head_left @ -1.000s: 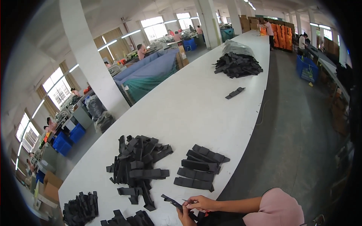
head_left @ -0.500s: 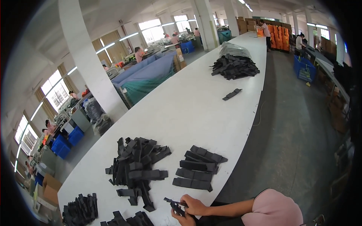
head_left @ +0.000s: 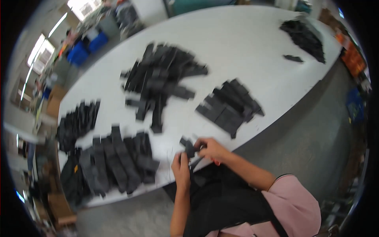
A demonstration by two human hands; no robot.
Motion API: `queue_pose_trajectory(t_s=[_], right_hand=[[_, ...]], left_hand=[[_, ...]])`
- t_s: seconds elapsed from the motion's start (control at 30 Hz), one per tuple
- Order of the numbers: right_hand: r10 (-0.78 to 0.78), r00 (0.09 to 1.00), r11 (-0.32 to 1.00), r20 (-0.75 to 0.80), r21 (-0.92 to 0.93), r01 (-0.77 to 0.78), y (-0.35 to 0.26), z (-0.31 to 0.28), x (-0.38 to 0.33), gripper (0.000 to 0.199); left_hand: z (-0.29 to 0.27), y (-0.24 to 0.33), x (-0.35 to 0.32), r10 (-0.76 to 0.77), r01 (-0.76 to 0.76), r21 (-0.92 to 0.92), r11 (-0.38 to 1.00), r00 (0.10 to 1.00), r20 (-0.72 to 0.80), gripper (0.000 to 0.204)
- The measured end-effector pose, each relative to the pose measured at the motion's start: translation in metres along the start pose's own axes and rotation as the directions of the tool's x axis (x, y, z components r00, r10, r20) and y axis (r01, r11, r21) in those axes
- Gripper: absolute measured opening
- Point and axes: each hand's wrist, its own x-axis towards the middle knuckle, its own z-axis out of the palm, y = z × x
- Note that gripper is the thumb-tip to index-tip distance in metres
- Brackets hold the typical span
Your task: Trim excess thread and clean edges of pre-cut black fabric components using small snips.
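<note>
Both hands meet at the near edge of a long white table (head_left: 244, 43). My left hand (head_left: 181, 169) and my right hand (head_left: 211, 149) pinch the same small black fabric strip (head_left: 188, 148) between them, just above the table edge. A loose heap of black strips (head_left: 162, 77) lies ahead of my hands. To the right of it sits a neater fanned row of black strips (head_left: 231, 104). Left of my hands lies a wide overlapped layer of darker strips (head_left: 118, 160). The picture is motion-blurred.
Another small pile of black strips (head_left: 77, 120) sits at the table's left end. A far heap of black pieces (head_left: 304, 37) and a single piece (head_left: 293, 58) lie further along. Blue crates (head_left: 85, 47) stand beyond the table; grey floor (head_left: 308, 146) runs along the right.
The view has swung down and left toward the near table end. My hands have come together on the strip, which now sits closer to my body.
</note>
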Motion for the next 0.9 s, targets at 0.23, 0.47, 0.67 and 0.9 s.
queue_pose_trajectory(t_s=[0.23, 0.47, 0.67, 0.9], right_hand=[[-0.552, 0.799, 0.822, -0.239, -0.318, 0.472, -0.008, 0.038, -0.05, 0.038], [-0.662, 0.732, 0.454, 0.16, -0.692, 0.562, -0.042, 0.03, -0.048, 0.036], [-0.686, 0.661, 0.266, 0.304, -0.741, 0.616, -0.042, 0.029, -0.046, 0.035], [-0.741, 0.62, 0.234, 0.259, -0.765, 0.6, -0.036, 0.032, -0.046, 0.037]], left_hand=[[-0.034, 0.013, -0.004, -0.165, 0.166, -0.088, 0.982, 0.986, 0.017, 0.039], [-0.033, 0.037, -0.019, -0.241, 0.239, -0.088, 0.967, 0.97, -0.016, 0.043], [-0.033, 0.035, -0.02, -0.227, 0.228, -0.029, 0.973, 0.974, 0.013, 0.044], [-0.03, 0.039, -0.02, -0.244, 0.244, -0.03, 0.969, 0.969, 0.028, 0.044]])
